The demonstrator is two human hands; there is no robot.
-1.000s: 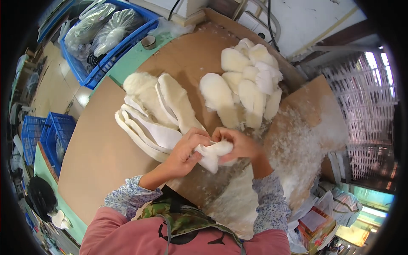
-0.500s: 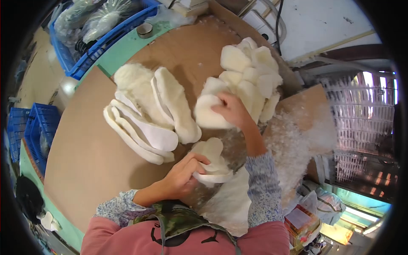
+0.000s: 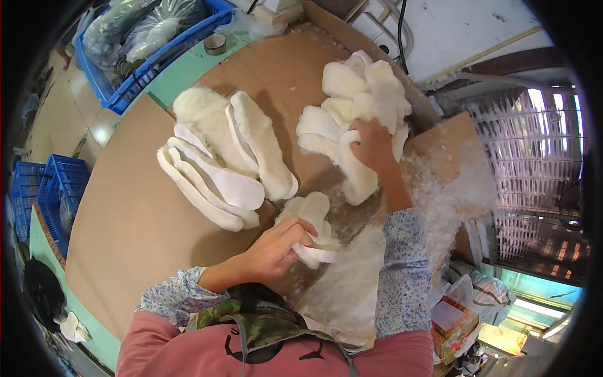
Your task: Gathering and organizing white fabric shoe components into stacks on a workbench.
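Over cardboard (image 3: pixel 132 207), clasping fleece insoles (image 3: pixel 311 208) in left hand (image 3: pixel 275 249), pinching single insole (image 3: pixel 359 179) in right hand (image 3: pixel 373 147); likely light, soft, best held by edges.

The insole-shaped pieces (image 3: pixel 264 144) are showing a fluffy, matt, wool-like pile and smooth, cloth-like white backs. The brown cardboard (image 3: pixel 138 207) is looking matt, while clear plastic bags (image 3: pixel 166 31) are gleaming beside smooth blue crate plastic (image 3: pixel 114 100).
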